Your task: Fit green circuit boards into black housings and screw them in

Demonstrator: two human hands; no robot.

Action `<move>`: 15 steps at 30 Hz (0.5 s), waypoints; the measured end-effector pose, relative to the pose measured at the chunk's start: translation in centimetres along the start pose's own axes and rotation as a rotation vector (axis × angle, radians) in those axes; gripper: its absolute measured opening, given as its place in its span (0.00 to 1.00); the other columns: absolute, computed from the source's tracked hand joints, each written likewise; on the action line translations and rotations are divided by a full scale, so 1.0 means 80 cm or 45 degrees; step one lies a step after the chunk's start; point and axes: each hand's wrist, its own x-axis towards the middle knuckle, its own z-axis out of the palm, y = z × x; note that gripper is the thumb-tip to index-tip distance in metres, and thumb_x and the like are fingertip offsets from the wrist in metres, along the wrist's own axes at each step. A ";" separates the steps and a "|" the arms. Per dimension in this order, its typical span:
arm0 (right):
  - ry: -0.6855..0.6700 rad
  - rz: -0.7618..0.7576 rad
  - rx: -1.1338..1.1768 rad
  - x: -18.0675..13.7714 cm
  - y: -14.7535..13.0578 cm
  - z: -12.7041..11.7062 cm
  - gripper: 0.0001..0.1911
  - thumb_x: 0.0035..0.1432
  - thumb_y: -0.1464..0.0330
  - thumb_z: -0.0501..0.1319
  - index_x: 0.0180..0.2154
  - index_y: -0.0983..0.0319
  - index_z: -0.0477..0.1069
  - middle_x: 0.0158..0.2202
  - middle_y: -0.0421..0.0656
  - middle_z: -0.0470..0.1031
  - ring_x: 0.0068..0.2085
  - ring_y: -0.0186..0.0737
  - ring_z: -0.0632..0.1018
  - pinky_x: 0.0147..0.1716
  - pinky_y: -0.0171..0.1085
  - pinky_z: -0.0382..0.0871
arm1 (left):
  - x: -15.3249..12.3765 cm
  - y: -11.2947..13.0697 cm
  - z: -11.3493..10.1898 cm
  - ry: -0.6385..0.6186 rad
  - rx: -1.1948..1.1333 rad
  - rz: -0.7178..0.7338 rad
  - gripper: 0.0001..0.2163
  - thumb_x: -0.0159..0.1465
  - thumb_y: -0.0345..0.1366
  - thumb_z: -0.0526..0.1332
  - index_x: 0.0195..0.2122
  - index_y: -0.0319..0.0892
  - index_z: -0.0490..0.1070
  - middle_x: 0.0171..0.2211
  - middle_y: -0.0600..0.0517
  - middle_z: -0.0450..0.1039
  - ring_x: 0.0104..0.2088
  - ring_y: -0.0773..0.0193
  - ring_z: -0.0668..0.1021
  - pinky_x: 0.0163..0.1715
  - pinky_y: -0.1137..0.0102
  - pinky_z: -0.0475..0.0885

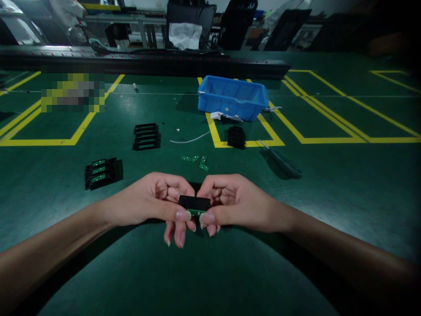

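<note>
Both my hands meet over the green table near its front. My left hand (158,202) and my right hand (230,202) pinch the two ends of a small black plastic housing (194,202). A green circuit board edge (196,212) shows under the housing between my thumbs. Fingers of both hands are curled closed around the part.
Several loose green boards (196,161) lie just beyond my hands. Black housings with boards (102,172) sit at the left, empty black housings (146,136) farther back, another black stack (236,137) near a blue bin (232,97). A dark tool (283,163) lies at the right.
</note>
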 end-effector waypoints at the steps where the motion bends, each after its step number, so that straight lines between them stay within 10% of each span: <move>1: 0.004 -0.002 -0.006 0.000 0.000 0.000 0.11 0.55 0.78 0.71 0.39 0.67 0.72 0.32 0.43 0.81 0.29 0.28 0.81 0.29 0.26 0.75 | 0.000 0.000 0.000 0.001 0.000 0.005 0.07 0.65 0.28 0.66 0.43 0.38 0.73 0.35 0.48 0.83 0.29 0.63 0.85 0.26 0.77 0.80; 15: -0.002 -0.045 -0.095 -0.001 -0.002 0.000 0.08 0.60 0.75 0.68 0.41 0.67 0.72 0.34 0.44 0.80 0.31 0.29 0.81 0.29 0.26 0.73 | 0.000 -0.003 -0.002 0.029 -0.013 0.047 0.07 0.66 0.28 0.65 0.45 0.37 0.73 0.36 0.47 0.81 0.29 0.64 0.85 0.28 0.76 0.80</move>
